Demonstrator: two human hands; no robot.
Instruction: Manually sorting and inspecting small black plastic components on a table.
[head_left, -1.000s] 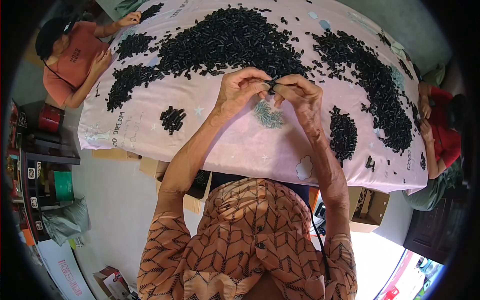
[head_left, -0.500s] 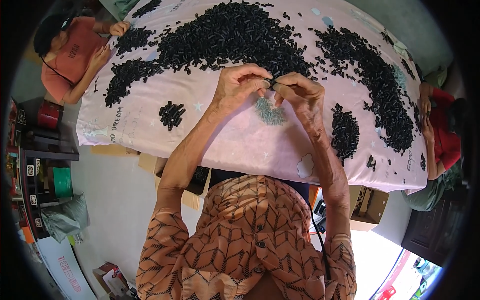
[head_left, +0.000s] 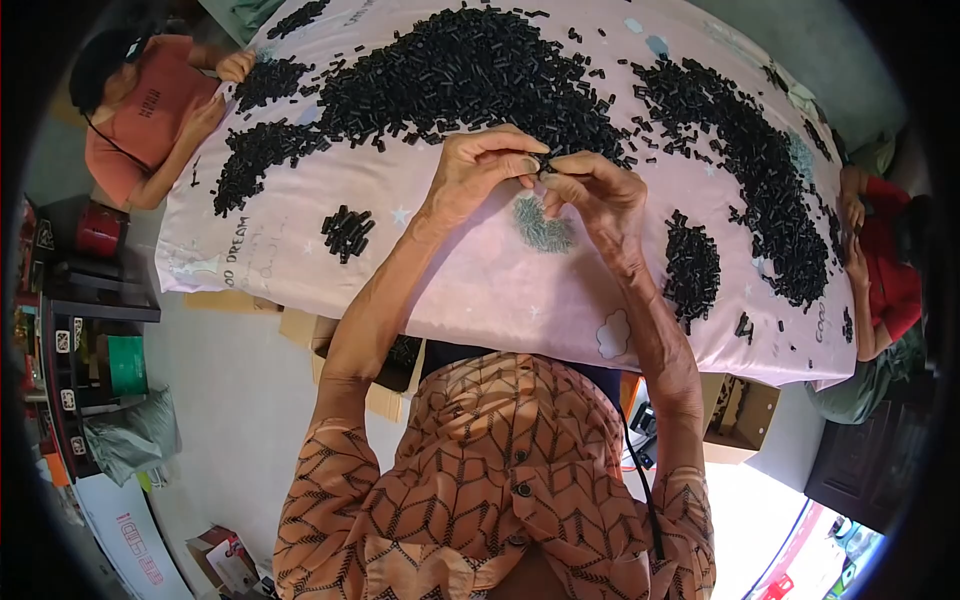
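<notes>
My left hand (head_left: 480,172) and my right hand (head_left: 604,198) meet above the pink tablecloth, each closed in a pinch. Between their fingertips is a small black piece (head_left: 545,164), mostly covered by the fingers, which looks like the short black tubes in the piles. Just below the hands lies a patch of tiny pale grey-green pieces (head_left: 543,226), too fine to make out. Beyond them spreads a large heap of short black tubes (head_left: 450,75). A small pile of black tubes (head_left: 347,234) lies left of my forearm, and an oval pile of black tubes (head_left: 691,265) lies right.
A person in a faded red shirt (head_left: 150,110) sits at the left edge, hands by a black pile. Another person in red (head_left: 893,270) is at the right edge. Open cardboard boxes (head_left: 742,415) stand under the table's near edge. A dark cabinet (head_left: 65,340) lines the left.
My right thumb and fingers have shifted slightly around the small black piece. Both hands stay at about the same place over the table.
</notes>
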